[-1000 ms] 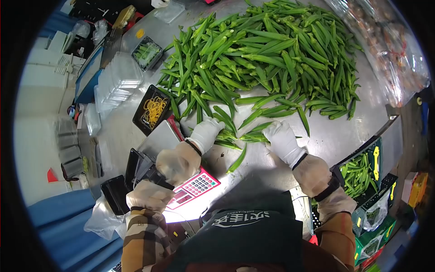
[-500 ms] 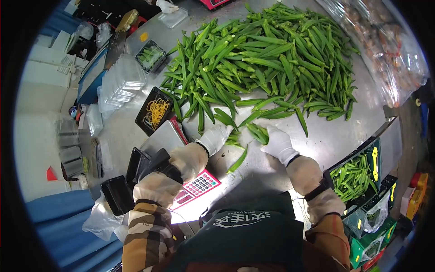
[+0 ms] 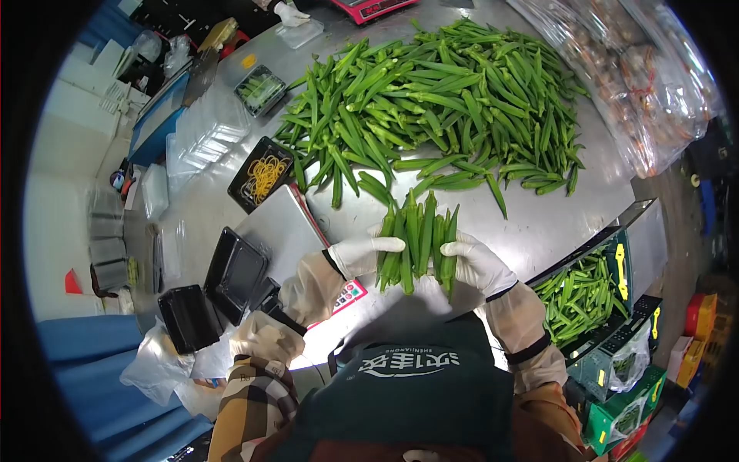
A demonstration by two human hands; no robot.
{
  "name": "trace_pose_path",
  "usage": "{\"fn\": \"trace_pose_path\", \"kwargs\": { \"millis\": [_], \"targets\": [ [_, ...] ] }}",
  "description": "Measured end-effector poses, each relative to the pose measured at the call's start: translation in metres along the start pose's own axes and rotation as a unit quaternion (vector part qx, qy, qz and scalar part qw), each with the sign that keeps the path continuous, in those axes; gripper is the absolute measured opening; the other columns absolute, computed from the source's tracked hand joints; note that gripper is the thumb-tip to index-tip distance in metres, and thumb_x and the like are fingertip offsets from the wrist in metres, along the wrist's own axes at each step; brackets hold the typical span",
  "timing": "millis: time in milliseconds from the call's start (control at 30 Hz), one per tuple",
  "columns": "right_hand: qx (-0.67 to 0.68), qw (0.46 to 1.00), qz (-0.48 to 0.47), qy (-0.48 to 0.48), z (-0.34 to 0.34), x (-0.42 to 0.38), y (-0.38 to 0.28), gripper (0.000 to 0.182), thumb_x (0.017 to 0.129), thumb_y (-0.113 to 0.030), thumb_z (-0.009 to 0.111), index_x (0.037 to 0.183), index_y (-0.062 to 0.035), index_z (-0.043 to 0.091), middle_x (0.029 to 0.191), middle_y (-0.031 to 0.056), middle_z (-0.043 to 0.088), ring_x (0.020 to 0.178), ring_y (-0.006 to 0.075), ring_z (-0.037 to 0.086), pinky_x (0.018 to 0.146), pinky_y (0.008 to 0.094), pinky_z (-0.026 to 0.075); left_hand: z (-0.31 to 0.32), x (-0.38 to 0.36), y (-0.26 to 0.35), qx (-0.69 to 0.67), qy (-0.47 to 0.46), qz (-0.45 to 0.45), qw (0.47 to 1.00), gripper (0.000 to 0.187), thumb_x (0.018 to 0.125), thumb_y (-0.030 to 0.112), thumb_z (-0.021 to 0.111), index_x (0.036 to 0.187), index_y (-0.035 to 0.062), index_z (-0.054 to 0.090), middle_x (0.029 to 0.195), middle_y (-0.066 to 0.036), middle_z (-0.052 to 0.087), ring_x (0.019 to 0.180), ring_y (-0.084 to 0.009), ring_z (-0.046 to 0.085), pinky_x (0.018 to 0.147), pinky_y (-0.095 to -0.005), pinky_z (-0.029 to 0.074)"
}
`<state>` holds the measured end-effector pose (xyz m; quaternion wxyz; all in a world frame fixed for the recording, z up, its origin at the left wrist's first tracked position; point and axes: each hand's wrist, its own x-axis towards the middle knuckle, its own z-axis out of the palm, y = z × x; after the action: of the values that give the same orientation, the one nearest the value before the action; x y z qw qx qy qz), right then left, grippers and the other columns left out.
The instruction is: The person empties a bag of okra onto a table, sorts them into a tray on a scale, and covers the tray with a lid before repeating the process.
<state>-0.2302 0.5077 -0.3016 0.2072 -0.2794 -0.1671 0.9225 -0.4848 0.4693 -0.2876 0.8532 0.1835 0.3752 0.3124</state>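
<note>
Between my two white-gloved hands is a bunch of okra pods (image 3: 416, 235), held side by side and roughly upright in the view. My left hand (image 3: 365, 254) grips the bunch's left side, thumb across the front. On the right side my right hand (image 3: 476, 260) closes round the pods, thumb also in front. Beyond them a large heap of okra (image 3: 439, 100) covers the metal table (image 3: 566, 227). A scale with a flat plate (image 3: 279, 227) and a pink keypad (image 3: 348, 296) sits left of my hands, partly behind my left forearm.
At left are a black tray of yellow rubber bands (image 3: 264, 177), black trays (image 3: 235, 273), stacked clear lids (image 3: 208, 131) and a packed okra tray (image 3: 260, 90). A crate of okra (image 3: 581, 300) stands right. Bagged produce (image 3: 643, 92) lies far right. Another person's gloved hand (image 3: 291, 14) is at the top.
Both hands have come together and lifted okra from the table into one aligned bunch. The loose pod near the table's front no longer lies there. The view has shifted slightly.
</note>
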Motion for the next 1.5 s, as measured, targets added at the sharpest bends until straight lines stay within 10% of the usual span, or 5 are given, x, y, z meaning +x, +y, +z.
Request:
{"fn": "trace_pose_path", "kwargs": {
  "millis": [233, 967, 1033, 1067, 1500],
  "targets": [
    [0.022, 0.999, -0.008, -0.031, 0.026, -0.017, 0.018, 0.058, 0.081, 0.006, 0.05, 0.138, 0.006, 0.038, 0.124, 0.0192, 0.056, 0.106, 0.0267, 0.064, 0.094, 0.0405, 0.054, 0.0, -0.026, -0.014, -0.085, 0.004, -0.011, 0.996, 0.065, 0.097, 0.049, 0.051, 0.144, 0.0058, 0.039, 0.14, -0.014, 0.05, 0.125, -0.0272, 0.052, 0.105, -0.0436, 0.042],
    [0.022, 0.99, 0.004, -0.136, 0.193, 0.067, 0.104, 0.043, 0.097, -0.015, 0.055, 0.135, 0.0007, 0.044, 0.129, 0.016, 0.056, 0.115, 0.0287, 0.058, 0.1, 0.0485, 0.047, -0.04, -0.208, 0.041, -0.025, 0.11, 0.155, 0.981, 0.062, 0.098, 0.056, 0.043, 0.135, 0.0051, 0.047, 0.129, -0.013, 0.056, 0.119, -0.0229, 0.053, 0.106, -0.0366, 0.04],
    [0.022, 0.993, 0.022, -0.11, 0.22, 0.099, 0.131, 0.039, 0.097, -0.018, 0.057, 0.133, -0.0047, 0.048, 0.124, 0.0122, 0.06, 0.113, 0.0263, 0.058, 0.096, 0.0477, 0.048, -0.074, -0.242, 0.06, -0.278, 0.036, 0.08, 0.956, 0.055, 0.103, 0.049, 0.036, 0.133, 0.0052, 0.047, 0.127, -0.011, 0.056, 0.118, -0.0193, 0.053, 0.104, -0.0339, 0.041],
    [0.016, 0.995, 0.028, -0.089, 0.234, 0.115, 0.144, 0.038, 0.096, -0.019, 0.058, 0.131, -0.0061, 0.05, 0.122, 0.0105, 0.061, 0.111, 0.0251, 0.059, 0.093, 0.0457, 0.049, -0.093, -0.249, 0.067, 0.07, 0.217, 0.118, 0.966, 0.054, 0.104, 0.048, 0.034, 0.134, 0.0048, 0.046, 0.129, -0.011, 0.056, 0.119, -0.0188, 0.052, 0.104, -0.0334, 0.041],
    [-0.043, 0.996, 0.077, -0.034, 0.242, 0.149, 0.141, 0.059, 0.092, -0.025, 0.063, 0.136, 0.0024, 0.036, 0.146, 0.0266, 0.032, 0.137, 0.0374, 0.034, 0.111, 0.057, 0.033, -0.14, -0.331, 0.073, 0.326, 0.387, 0.016, 0.862, 0.082, 0.095, 0.069, 0.03, 0.146, 0.005, 0.039, 0.142, -0.022, 0.047, 0.134, -0.0343, 0.043, 0.103, -0.0512, 0.039]
  ]
}}
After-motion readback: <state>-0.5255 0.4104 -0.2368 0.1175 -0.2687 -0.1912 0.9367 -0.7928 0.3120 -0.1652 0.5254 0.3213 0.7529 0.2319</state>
